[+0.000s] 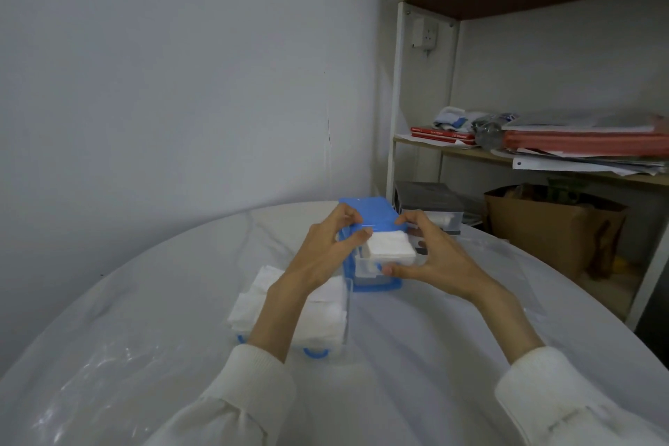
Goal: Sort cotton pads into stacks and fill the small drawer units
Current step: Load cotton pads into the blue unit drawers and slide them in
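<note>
A small blue drawer unit [369,215] stands at the middle of the round table. Its clear drawer [365,270] is pulled out toward me and holds a stack of white cotton pads [391,246]. My left hand [325,253] grips the unit's left side, thumb by the stack's left edge. My right hand [430,253] grips the drawer from the right, thumb at its front wall, fingers over the unit's top corner. Closer to me, a clear tray with blue handles [318,353] holds loose cotton pads [253,300], partly hidden by my left forearm.
A second drawer unit, grey-topped [429,205], stands behind the blue one at the table's far edge. The table [416,355] is covered in white cloth under clear plastic. A shelf rack [396,101] with books, papers and a brown box [550,228] stands to the right.
</note>
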{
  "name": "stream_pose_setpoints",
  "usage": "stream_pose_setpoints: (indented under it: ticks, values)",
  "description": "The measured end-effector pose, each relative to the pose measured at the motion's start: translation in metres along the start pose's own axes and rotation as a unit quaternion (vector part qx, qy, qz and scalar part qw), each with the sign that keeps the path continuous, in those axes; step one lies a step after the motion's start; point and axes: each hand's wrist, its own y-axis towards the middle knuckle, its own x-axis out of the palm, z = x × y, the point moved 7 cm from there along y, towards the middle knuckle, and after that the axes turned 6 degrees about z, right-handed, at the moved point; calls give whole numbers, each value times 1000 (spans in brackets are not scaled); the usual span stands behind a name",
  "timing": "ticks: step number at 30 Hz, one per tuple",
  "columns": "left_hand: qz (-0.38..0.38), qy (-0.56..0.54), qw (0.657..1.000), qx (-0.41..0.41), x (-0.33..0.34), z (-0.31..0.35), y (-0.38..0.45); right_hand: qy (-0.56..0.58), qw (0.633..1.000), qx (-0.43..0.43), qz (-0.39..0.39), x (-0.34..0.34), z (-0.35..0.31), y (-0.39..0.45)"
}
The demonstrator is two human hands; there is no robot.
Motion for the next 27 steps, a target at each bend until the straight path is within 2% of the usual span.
stream_pose_setpoints:
  ticks: [4,6,12,19,27]
  values:
    - [-67,21,998,-5,3,-1,0,46,998,1,-51,0,-2,-1]
    - [-87,47,995,10,4,-3,0,56,997,-5,-51,-3,1,-1]
    - [-41,96,994,38,0,-4,0,23,999,-22,-21,-5,10,2]
    - [-41,180,981,52,4,-6,3,-32,998,-35,27,-5,12,4]
    - [-28,170,980,98,6,9,2,-44,996,-54,53,-5,4,2]
